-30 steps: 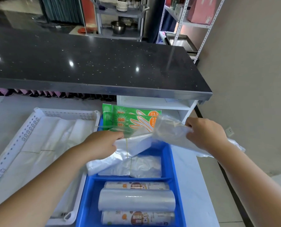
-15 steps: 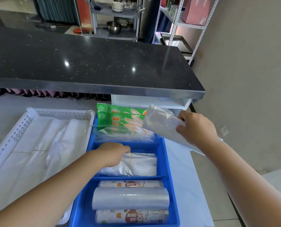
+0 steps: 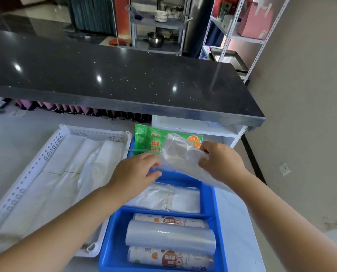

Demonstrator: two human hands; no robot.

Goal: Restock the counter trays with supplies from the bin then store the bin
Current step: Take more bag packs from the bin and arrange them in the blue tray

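Now the left hand (image 3: 138, 171) has come up off the banded stack of bags (image 3: 167, 199), which it was pressing into the blue tray (image 3: 213, 195) half a second ago. It reaches to the lower left edge of the clear bag (image 3: 180, 156). Its thumb and forefinger are curved toward that edge, but the film is see-through there, so I cannot tell whether they already pinch it or only touch it.

The right hand (image 3: 220, 161) has kept its grasp throughout, fingers curled over the bag's upper right corner. It has brought the bag in from the right to hang above the far end of the blue tray, in front of the green glove packets (image 3: 154, 142) standing in the far compartment.

The stack lies flat and free in the middle compartment, and three rolls (image 3: 169, 236) fill the near one. Beside the blue tray, touching its left wall, the white tray (image 3: 51, 142) holds folded white bags. Both sit on the pale table (image 3: 234, 222) below the black counter top (image 3: 124, 75).

That suggests the middle compartment is stocked and the loose bag is the piece in hand. With two hands on it, it could be smoothed or folded before being laid down. Limp film slips and clings, so a one-sided hold may let it sag into the wrong compartment.
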